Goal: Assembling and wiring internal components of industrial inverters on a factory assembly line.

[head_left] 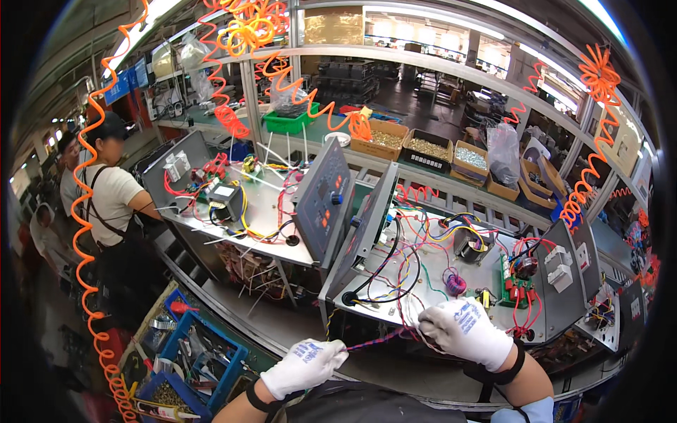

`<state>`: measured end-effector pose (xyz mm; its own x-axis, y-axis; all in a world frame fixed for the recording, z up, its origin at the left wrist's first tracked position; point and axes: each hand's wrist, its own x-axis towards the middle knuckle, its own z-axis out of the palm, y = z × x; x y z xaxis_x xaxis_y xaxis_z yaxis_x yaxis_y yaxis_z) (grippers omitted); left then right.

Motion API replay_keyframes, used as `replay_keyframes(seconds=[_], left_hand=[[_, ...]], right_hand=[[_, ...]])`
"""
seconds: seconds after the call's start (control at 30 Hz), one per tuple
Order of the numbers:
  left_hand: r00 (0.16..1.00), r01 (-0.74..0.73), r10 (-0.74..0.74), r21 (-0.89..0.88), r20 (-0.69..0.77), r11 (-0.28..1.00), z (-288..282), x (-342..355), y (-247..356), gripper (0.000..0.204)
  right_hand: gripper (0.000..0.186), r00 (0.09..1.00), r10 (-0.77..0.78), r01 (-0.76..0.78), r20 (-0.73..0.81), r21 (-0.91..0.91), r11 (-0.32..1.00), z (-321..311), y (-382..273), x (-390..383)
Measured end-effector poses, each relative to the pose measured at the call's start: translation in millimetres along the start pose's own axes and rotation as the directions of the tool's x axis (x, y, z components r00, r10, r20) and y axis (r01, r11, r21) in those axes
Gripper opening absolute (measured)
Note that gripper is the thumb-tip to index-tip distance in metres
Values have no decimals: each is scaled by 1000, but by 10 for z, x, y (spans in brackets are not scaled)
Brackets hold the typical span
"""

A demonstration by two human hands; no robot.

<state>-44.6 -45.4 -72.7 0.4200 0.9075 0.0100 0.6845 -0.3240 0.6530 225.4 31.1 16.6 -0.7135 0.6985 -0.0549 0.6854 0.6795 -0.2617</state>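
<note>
My left hand (305,366), in a white glove, is closed on one end of a twisted bundle of red and dark wires (381,339). The bundle stretches across to my right hand (467,333), also gloved, whose fingers pinch it beside some loose pale and red wires. Just beyond my hands stands an open metal machine chassis (374,302) with many coloured wires. On its deck sit a black transformer (471,247), a purple-red wire coil (455,284) and a green circuit board (509,285). Its dark front panel (363,225) rises at the left.
A second open chassis (264,242) with a grey control panel (321,204) stands to the left. Tool bins (233,352) sit lower left. Boxes of small hardware (427,146) line the back shelf. An orange coiled hose (86,233) hangs near a co-worker (113,190).
</note>
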Motion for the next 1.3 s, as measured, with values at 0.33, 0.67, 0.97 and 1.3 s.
replay_keyframes(seconds=[0.33,0.67,0.97,1.3], left_hand=[[978,186,-198,-138,-72,973,-59,183,370,27],[981,-169,-142,-946,-134,-276,683,521,-556,33],[969,-230,-47,-809,-244,-540,1019,856,-782,34],[969,-49,107,-593,-224,-804,1110,888,-869,47]], right_hand=[[19,986,19,-60,163,249,967,311,-318,228],[15,935,0,39,-355,104,994,332,-344,866],[18,953,-92,64,-289,-103,993,428,-338,1059],[15,980,-78,62,-182,-95,994,355,-346,1024]])
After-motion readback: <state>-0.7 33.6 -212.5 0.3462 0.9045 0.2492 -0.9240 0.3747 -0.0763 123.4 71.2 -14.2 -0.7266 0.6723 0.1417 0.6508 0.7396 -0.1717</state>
